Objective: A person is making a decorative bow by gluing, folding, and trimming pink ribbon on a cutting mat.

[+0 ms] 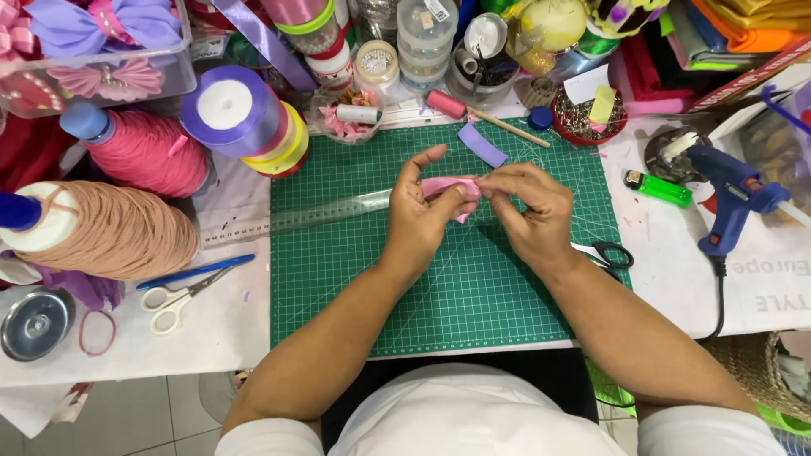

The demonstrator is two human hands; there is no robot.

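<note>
1. The green cutting mat [473,295] fills the middle of the white work table [220,338], and both hands work above its upper half.
2. Along the table's left side lie a big spool of tan cord [118,232] and a spool of pink thread [148,152], with a roll of lilac ribbon [232,110] behind them. A blue glue gun [731,198] rests at the right, near a green lighter [657,187].
3. The left hand [422,219] is closed in a pinch on the near end of a pink ribbon piece [446,187], thumb on top. The right hand [532,215] is also closed, its fingertips pressing the same piece from the other side, so the two hands meet over it.
4. The pink ribbon piece is held just above the mat, between the two thumbs, behind a clear ruler [338,211]. It looks already cut to length and partly folded; judging by this, the fold is in hand but not yet fixed, since the glue gun lies untouched.
5. As far as it shows, its long axis runs roughly left to right across the mat, with a small tip poking down towards the person. Most of it is hidden by fingers.
6. A cut lilac strip [481,145] lies apart on the mat's far edge, and white-handled scissors [173,300] sit off the mat to the left.
</note>
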